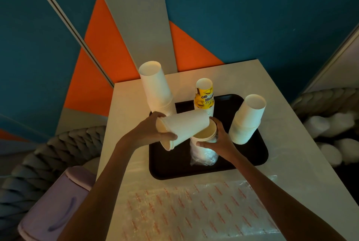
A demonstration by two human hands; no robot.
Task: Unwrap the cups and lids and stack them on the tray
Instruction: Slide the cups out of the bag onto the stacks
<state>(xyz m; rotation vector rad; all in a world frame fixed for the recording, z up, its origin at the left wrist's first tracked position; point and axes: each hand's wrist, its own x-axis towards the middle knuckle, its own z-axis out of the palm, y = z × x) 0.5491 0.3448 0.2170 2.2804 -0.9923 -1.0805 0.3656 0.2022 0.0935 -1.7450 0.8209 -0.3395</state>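
Observation:
A black tray [252,155] lies on a white table. On it stand upside-down cup stacks: a tall white one [155,89] at the far left, a yellow printed one [204,96] at the back, a white one [246,120] at the right. My left hand [153,130] grips a short stack of white cups [182,128] tilted on its side above the tray. My right hand [217,139] holds the rim of another cup stack [206,134], whose lower part sits in clear plastic wrap [204,157].
A flat clear plastic bag with red print [204,207] lies on the table's near part. A lilac bin with a handle [58,205] stands at the lower left. Thick braided cushions [38,163] flank the table on both sides. Blue and orange wall panels rise behind.

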